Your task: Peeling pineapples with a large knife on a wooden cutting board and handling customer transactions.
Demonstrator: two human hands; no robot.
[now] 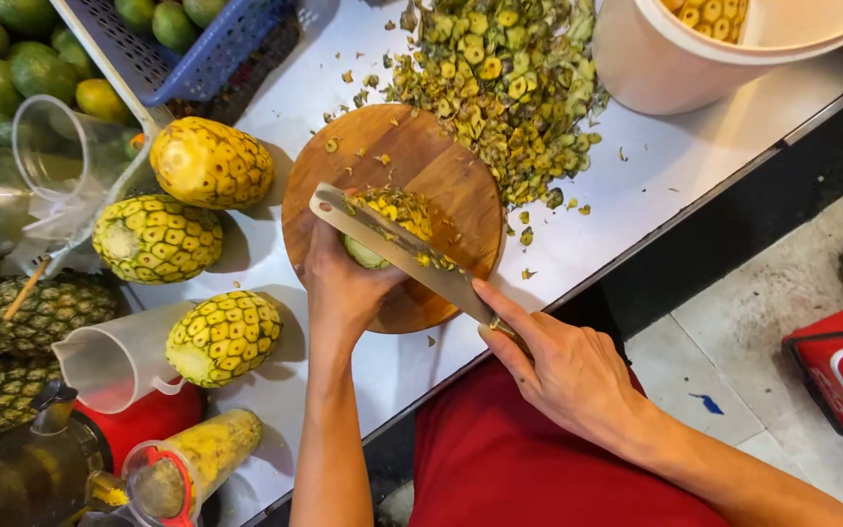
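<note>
Both hands work over the round wooden cutting board [421, 166] on the white table [656, 166]. Left hand [343, 288] is closed around a pineapple [387, 229] that stands on the near part of the board. Right hand [563, 366] grips the handle of a large cleaver [392, 239], with its blade lying across the fruit. Peel scraps [509, 88] are heaped far behind the board. Three peeled pineapples [212, 161] lie at the left.

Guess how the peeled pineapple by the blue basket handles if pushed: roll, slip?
The peeled pineapple lies on its side, rounded, so it would probably roll. Its cut yellow flesh looks wet, likely slippery. It is bulky and probably heavy.
</note>
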